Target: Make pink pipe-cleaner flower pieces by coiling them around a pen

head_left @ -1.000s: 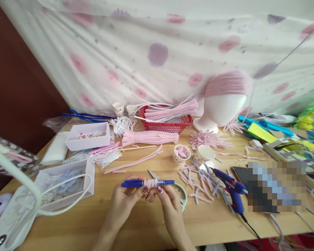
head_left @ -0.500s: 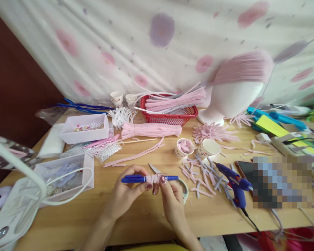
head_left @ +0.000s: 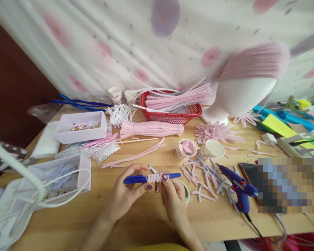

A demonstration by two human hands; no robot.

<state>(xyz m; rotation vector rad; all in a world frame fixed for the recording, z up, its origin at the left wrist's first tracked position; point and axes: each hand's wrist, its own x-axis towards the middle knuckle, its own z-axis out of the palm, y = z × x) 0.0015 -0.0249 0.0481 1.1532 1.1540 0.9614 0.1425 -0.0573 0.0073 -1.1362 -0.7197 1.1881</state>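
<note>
My left hand (head_left: 127,191) is closed around one end of a blue pen (head_left: 135,179), holding it nearly level above the table. A pale pink pipe cleaner (head_left: 154,177) is coiled around the pen's middle in several turns. On the other side, my right hand (head_left: 172,197) pinches the coil with thumb and fingers, and the pen's far end sticks out past them. A pointed metal blade (head_left: 152,169) shows just behind the pen. Beside my right hand lies a pale green curved rim (head_left: 186,194), partly hidden by it.
Cut pipe cleaner pieces (head_left: 204,176) and a blue glue gun (head_left: 237,184) lie to the right. Behind are two paper cups, one with pink curls (head_left: 187,147), a pink pipe cleaner bundle (head_left: 151,129), a red basket (head_left: 167,118) and a mannequin head (head_left: 247,94). White boxes (head_left: 85,174) stand left.
The camera view has shifted slightly. Both hands keep hold of the pen and the pink coil; the pen's right end is tilted up a little more.
</note>
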